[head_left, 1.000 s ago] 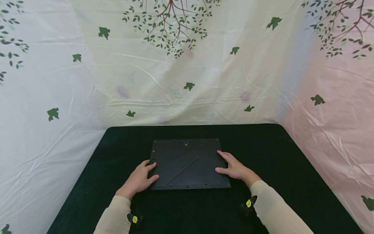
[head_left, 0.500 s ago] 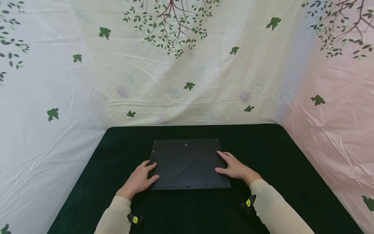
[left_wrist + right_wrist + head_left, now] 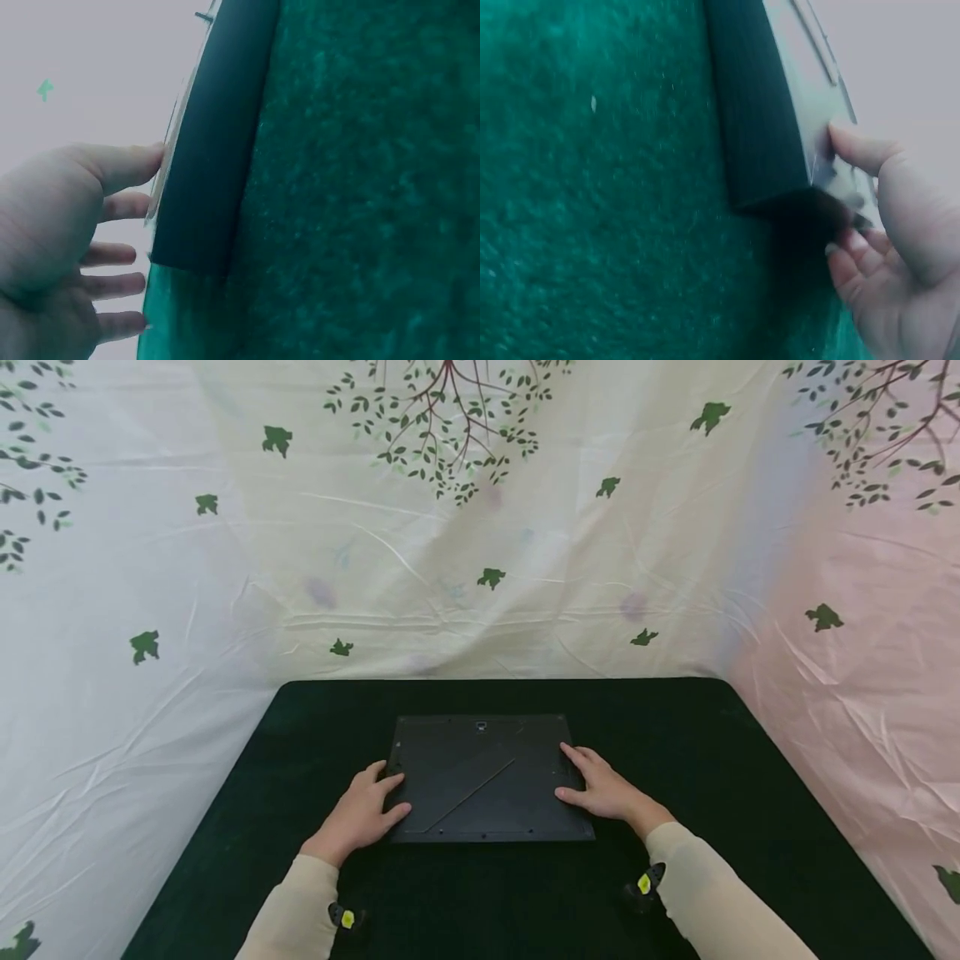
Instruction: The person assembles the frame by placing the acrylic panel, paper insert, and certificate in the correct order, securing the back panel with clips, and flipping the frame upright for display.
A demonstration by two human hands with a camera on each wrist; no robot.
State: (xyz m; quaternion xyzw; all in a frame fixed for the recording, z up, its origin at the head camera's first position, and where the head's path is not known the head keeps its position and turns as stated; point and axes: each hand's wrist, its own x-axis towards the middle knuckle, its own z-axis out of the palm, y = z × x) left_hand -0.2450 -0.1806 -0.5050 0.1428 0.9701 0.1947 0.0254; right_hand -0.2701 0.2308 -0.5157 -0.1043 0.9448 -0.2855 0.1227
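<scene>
A dark, flat rectangular box lies on the green cloth. A thin diagonal line crosses its top, small dots mark its edges, and a small fitting shows near its far edge. Its thick side wall shows in the left wrist view. My left hand rests at the left edge, thumb and a finger on the top face, the fingers fairly straight and spread. At the right edge my right hand lies with thumb and forefinger on the top. The right wrist view has that thumb on the top and the other fingers loosely bent beside the corner.
A dark green cloth covers the table, whose far corners are rounded. Behind and at both sides hangs a pale curtain printed with branches and leaves. Each cream sleeve carries a small black device with a yellow mark near the wrist.
The head view has shifted slightly. Both hands stay in nearly the same places on the box, and the box lies as before.
</scene>
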